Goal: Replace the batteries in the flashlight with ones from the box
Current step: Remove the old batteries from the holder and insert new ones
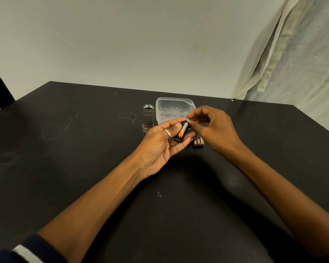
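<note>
My left hand [160, 147] lies palm up over the black table and cradles a black battery holder [181, 132] with an orange-and-black battery in it. My right hand [215, 128] pinches the far tip of that battery with thumb and forefinger. The grey metal flashlight body [148, 116] stands upright with its threaded open end up, just left of the clear plastic box [174, 109]. Several loose batteries [198, 141] lie on the table under my right hand.
The black table [84, 149] stretches wide on both sides. A pale wall stands behind it, and a light curtain [292, 54] hangs at the back right. A small wire loop [159, 194] lies near the front.
</note>
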